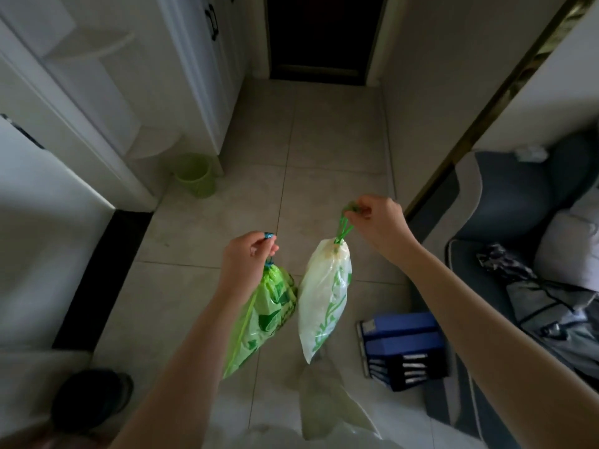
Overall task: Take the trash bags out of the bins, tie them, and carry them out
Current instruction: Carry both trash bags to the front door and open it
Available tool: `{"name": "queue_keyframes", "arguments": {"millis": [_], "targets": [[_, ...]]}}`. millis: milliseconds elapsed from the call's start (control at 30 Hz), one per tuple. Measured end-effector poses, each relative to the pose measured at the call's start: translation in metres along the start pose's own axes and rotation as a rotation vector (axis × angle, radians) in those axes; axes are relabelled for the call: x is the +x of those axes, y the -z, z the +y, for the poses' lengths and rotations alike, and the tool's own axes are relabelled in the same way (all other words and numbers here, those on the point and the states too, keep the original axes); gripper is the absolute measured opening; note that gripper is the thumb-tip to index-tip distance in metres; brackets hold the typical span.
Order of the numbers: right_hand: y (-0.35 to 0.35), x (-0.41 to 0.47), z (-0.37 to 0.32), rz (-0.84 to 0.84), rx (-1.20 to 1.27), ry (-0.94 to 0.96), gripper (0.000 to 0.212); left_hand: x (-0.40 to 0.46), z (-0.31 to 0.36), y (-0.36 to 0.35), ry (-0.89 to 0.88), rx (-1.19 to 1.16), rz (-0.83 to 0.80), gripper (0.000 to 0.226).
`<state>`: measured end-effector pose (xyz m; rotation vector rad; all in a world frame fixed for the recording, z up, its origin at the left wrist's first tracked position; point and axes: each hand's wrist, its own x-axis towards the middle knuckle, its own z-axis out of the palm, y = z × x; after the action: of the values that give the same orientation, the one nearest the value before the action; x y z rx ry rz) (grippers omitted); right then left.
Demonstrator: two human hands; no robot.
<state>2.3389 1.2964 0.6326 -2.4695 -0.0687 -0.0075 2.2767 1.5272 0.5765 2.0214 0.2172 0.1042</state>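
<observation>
Bins come first on the left: a small green bin (195, 174) stands on the floor (324, 150) beside the white cabinet (207, 76), with no liner visible in it. Right of it, the left hand (248, 259) has its grip pinched narrow on the teal drawstring of a green trash bag (265, 314), which hangs clear of the floor, its neck cinched shut so nothing spills. Just beside it hangs a translucent white trash bag (324, 299) with green print, pale contents dimly showing near its gathered neck; the right hand (379, 222) grips its green drawstring loops, holding it a little higher. Both bags look tied and are probably being carried toward the dark doorway (324, 34) ahead. Blue binders (402, 338) sit on the floor at right.
</observation>
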Motion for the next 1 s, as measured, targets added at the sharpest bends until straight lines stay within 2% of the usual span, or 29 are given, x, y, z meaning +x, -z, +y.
{"name": "queue_keyframes", "arguments": {"millis": [200,433,567,700,1000], "targets": [[0.009,0.126,0.011,-0.056,0.011,0.021,0.023,0.125,0.015,-0.022,0.023,0.032,0.052,0.013],[0.015,0.275,0.026,-0.042,0.010,0.008,0.020,0.278,0.036,-0.049,0.014,0.058,0.020,0.014],[0.012,0.366,0.034,-0.021,0.004,-0.003,0.025,0.370,0.045,-0.070,-0.001,0.058,0.026,0.014],[0.022,0.455,0.028,0.014,-0.014,-0.046,0.027,0.459,0.058,-0.090,-0.013,0.069,-0.037,0.014],[0.034,0.651,0.040,0.103,-0.040,-0.031,0.022,0.657,0.102,-0.125,-0.037,0.059,-0.064,0.012]]}}
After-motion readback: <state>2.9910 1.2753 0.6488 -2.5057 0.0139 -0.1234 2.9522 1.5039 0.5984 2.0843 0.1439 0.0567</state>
